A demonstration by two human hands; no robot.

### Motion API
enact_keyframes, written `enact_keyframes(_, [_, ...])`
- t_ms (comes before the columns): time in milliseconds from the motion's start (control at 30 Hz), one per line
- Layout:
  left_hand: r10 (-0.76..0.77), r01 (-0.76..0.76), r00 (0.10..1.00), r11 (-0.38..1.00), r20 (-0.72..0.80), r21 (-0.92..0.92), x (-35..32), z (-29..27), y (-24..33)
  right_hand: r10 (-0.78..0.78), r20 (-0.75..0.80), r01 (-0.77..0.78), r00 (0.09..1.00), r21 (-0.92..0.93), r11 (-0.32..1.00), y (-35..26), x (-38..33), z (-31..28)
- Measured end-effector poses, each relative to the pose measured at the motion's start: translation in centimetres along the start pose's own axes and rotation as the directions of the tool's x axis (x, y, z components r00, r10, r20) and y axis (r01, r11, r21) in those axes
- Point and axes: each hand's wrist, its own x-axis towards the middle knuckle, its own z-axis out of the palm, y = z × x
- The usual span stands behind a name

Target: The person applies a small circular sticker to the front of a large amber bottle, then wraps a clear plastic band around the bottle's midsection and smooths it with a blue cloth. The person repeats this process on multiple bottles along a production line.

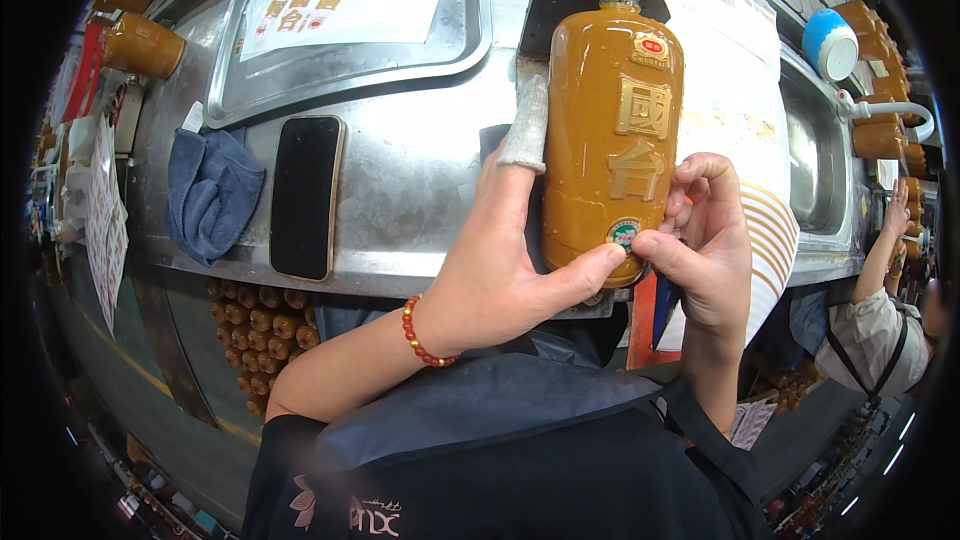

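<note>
At counter (400, 190) | ochre bottle (605, 155) | glossy, gold characters (645, 108), green sticker (624, 232)

Amber bottle (580, 140) is carrying two large raised gold characters (644, 108), stacked down its front. Red oval badge (651, 48) with gold edging is sitting above them. Round green-and-white sticker (624, 232) is sitting near the base. White sheet (405, 15) in the metal tray (225, 75) is showing big gold characters plus small red marks. Paper sheet (735, 20) at upper right is bearing similar printing in rows. Dark garment (500, 460) is displaying pink lettering (375, 518) beside a petal emblem (302, 502). Hanging sheet (103, 215) at far left is showing print too, probably characters, but too warped to tell.
</note>
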Motion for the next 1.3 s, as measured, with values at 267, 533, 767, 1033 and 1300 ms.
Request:
enact_keyframes(267, [-0.002,0.002,1.0,1.0,-0.01,-0.002,0.0,0.1,0.0,0.017,-0.006,-0.017,1.0,-0.009,1.0,-0.1,-0.1,0.0])
enact_keyframes(533, [0.035,-0.033,0.998,0.998,-0.047,0.053,0.2,0.3,0.1,-0.091,-0.016,0.086,0.996,-0.175,0.981,-2.2,1.2,-4.2])
enact_keyframes(767, [0.03,-0.022,0.997,0.992,-0.066,0.121,0.1,0.3,0.5,-0.234,0.035,0.215,0.972,-0.547,0.809,-4.4,-2.4,0.1])
enact_keyframes(1033, [0.1,-0.081,0.992,0.974,-0.081,0.211,0.1,0.0,-0.1,-0.473,0.47,0.606,0.745,-0.774,0.185,-5.0,-2.2,1.2])
enact_keyframes(1300, [0.133,-0.112,0.99,0.951,-0.052,0.289,-0.3,0.0,-0.5,-0.452,0.552,0.655,0.701,-0.749,0.1,-4.9,-2.6,1.3])
